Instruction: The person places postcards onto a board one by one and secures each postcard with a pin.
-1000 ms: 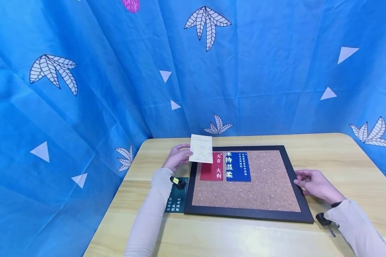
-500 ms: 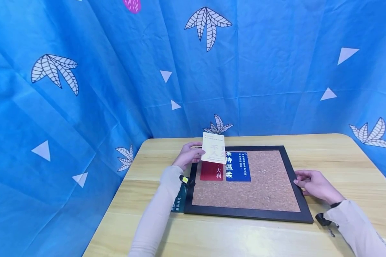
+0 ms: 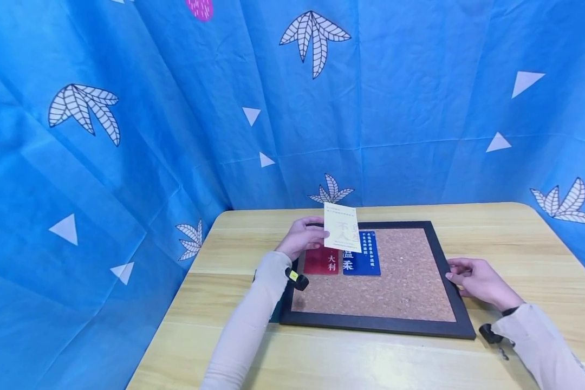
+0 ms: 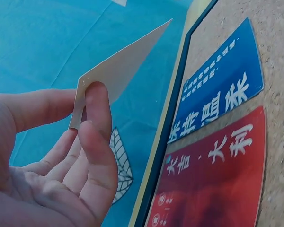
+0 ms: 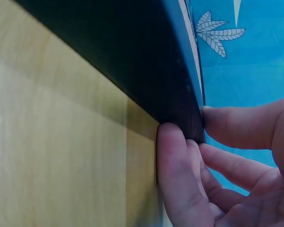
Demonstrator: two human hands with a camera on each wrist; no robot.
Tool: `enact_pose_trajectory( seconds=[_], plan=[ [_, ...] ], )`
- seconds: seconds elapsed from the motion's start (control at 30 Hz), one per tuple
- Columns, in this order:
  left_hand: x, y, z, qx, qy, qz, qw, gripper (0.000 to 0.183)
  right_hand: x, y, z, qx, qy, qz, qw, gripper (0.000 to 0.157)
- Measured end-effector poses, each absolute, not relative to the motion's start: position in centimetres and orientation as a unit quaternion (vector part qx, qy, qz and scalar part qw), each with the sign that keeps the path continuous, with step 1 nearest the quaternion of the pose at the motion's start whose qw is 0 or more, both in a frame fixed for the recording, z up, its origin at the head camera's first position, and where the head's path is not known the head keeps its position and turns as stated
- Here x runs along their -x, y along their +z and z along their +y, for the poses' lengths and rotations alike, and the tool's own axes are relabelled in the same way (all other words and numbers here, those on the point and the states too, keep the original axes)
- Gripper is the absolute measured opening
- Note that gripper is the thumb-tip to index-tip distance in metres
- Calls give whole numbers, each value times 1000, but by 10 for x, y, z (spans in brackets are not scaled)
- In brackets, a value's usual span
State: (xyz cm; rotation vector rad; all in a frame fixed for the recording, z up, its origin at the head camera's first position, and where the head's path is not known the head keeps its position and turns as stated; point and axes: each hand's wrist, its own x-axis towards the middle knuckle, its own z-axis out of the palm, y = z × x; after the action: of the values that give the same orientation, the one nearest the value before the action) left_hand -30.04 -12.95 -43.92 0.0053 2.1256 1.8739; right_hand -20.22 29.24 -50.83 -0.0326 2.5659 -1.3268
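Observation:
My left hand [image 3: 302,237] pinches a cream card [image 3: 341,225] with faint printed characters by its left edge. In the left wrist view, thumb and fingertips meet on one end of that card [image 4: 120,68]. It is held above a black-framed corkboard [image 3: 375,300], overlapping the top of a red card [image 3: 320,264] and a blue card [image 3: 369,254] that lie side by side on the cork. My right hand [image 3: 480,281] grips the board's right edge. The right wrist view has its thumb on the black frame [image 5: 146,56] and fingers curled at the underside.
A dark green card [image 3: 275,314] shows only as a sliver at the board's left side, mostly hidden by my left arm. The board lies on a light wooden table [image 3: 351,363]. Blue patterned cloth [image 3: 409,108] hangs behind and to the left.
My left hand has carried the cream card to the right, from over the red card to over the blue one. The right hand and the corkboard stay where they were.

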Motion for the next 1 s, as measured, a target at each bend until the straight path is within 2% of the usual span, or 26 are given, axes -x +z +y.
enact_pose_trajectory(
  seconds=[1.0],
  plan=[
    [283, -458, -69, -45, 624, 746, 228, 43, 201, -511, 290, 16, -455, 883, 111, 55]
  ],
)
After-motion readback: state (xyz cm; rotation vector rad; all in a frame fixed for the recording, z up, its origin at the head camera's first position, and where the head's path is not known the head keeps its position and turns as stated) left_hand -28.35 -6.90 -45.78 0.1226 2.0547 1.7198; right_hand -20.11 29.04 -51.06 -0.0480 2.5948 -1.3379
